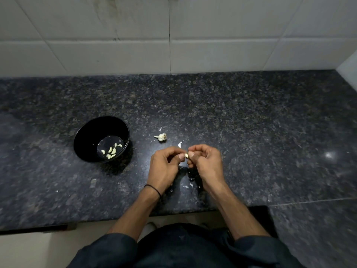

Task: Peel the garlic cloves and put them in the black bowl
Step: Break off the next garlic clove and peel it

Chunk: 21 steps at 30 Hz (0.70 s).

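Head: bulb (161, 136), peel scraps (180, 144) beyond clove (186, 155); black bowl (87, 136) left.

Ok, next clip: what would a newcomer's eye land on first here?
The left hand and right hand meet mid-counter, pinching a small garlic clove between their fingertips. To their left stands the black bowl with several peeled cloves on its bottom; just beyond the hands lies a garlic bulb remnant, with pale skin scraps scattered on the dark granite counter.

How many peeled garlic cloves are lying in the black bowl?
7 peeled garlic cloves, all clustered on the bottom of the black bowl; overlap may hide more.
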### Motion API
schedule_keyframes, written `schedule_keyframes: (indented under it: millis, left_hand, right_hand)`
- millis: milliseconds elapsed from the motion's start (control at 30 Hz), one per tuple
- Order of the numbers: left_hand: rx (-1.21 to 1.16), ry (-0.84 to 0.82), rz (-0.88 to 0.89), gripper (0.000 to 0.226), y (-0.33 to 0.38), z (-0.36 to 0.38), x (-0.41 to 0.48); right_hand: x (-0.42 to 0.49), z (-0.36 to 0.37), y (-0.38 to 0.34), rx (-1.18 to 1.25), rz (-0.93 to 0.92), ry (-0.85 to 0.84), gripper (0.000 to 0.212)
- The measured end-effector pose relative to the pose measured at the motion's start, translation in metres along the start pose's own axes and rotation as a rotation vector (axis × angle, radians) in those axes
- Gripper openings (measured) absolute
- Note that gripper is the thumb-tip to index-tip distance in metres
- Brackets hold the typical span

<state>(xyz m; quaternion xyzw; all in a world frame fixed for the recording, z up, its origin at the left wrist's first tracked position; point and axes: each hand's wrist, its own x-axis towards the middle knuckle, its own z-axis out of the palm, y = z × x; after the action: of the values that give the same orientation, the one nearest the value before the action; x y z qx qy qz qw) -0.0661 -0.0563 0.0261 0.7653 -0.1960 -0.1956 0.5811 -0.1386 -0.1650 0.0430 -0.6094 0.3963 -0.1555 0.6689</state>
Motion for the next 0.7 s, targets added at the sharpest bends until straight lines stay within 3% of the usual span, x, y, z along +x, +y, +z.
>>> schedule_keyframes:
  millis: [267,433,700]
  left_hand:
    - [0.017,0.084,-0.01,0.011,0.0,0.0023,0.0007]
    - [0.05,0.111,0.007,0.013,-0.0019,-0.0005,0.0016]
    - [0.023,0.05,0.006,0.017,-0.0009,-0.0039,0.0035]
  right_hand:
    - [-0.007,0.0007,0.0011,-0.123,-0.131,0.01,0.015]
    - [-0.0084,-0.0005,0.0007,-0.143,-0.072,-0.03,0.014]
    - [-0.0058,0.0038,-0.0025,0.047,0.024,-0.067,0.017]
